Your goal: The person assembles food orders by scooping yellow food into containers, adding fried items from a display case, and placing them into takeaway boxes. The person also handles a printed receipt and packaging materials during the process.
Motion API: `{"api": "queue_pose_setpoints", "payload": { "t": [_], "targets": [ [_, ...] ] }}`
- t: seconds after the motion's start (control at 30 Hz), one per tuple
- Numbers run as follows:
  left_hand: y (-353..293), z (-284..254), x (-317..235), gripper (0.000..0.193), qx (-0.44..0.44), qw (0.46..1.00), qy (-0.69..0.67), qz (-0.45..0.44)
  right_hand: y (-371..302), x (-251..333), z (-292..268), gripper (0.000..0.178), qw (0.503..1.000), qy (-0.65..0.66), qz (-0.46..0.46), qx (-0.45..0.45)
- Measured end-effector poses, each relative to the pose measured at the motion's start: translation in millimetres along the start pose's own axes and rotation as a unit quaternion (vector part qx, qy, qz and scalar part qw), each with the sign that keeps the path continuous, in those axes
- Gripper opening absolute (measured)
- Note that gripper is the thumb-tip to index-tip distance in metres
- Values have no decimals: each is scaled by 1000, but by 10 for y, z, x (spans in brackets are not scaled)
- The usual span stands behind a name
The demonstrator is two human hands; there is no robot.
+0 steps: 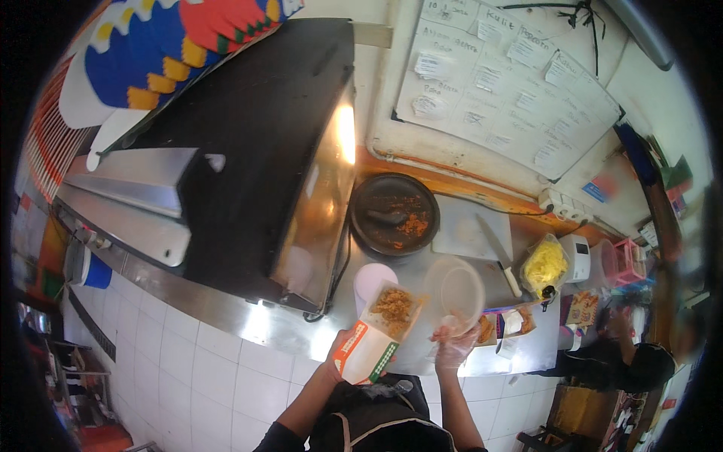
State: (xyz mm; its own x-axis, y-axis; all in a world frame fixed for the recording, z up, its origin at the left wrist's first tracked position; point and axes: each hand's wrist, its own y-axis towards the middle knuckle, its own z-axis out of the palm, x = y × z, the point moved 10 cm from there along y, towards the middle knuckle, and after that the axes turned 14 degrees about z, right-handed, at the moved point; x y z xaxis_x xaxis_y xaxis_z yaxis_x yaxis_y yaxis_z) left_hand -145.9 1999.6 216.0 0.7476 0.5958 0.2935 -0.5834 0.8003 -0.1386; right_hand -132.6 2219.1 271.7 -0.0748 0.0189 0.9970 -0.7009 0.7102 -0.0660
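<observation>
Head view: left hand [339,358] at lower center of the frame, wrapped around the side of a white, orange and green food carton [369,351]. Carton tilted, its open end toward the upper right; brown crumbly food [394,307] visible in the opening.

Right hand [456,343], in a clear plastic glove, is just right of the carton. Its fingers overlap the lower edge of a translucent round tub [456,282]; cannot tell whether they grip it or are spread in front of it.

Pale pink container [374,282] directly behind the carton's open end, on the metal counter [260,318]. Above it, near frame center: dark round mortar [376,245] holding a pestle [385,217] and reddish-orange mash [413,224]. To its right, a whitish cutting board [455,227] with a knife [503,260] lying across its right edge, blade toward upper left.

Farther right: bag of yellow food [545,264], then a small white device [578,256]. Filled cartons [520,322] sit right of the gloved hand. Black-topped cabinet [248,98] fills the upper left; whiteboard [504,83], upper right. Co-worker in dark clothing [640,368], right edge.
</observation>
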Motion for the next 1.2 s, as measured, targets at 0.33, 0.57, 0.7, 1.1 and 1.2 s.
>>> {"api": "queue_pose_setpoints", "payload": {
  "t": [0.33,0.57,0.7,1.1,1.2],
  "targets": [
    [-822,-197,-105,88,-26,994,-41,-101,-93,-2473,1061,20,849,325,382,168],
    [-876,-294,-326,82,-155,951,259,68,-43,-2443,1602,37,867,220,402,195],
    [-691,-283,-177,92,-137,931,337,18,-344,-1690,1068,52,866,248,353,253],
    [479,-1170,1699,77,-161,794,481,-334,-881,-1834,-2743,39,873,222,432,-43],
    [998,-1291,2230,88,-80,760,541,-352,-577,-2221,-4147,34,844,325,392,-169]
  ]
}}
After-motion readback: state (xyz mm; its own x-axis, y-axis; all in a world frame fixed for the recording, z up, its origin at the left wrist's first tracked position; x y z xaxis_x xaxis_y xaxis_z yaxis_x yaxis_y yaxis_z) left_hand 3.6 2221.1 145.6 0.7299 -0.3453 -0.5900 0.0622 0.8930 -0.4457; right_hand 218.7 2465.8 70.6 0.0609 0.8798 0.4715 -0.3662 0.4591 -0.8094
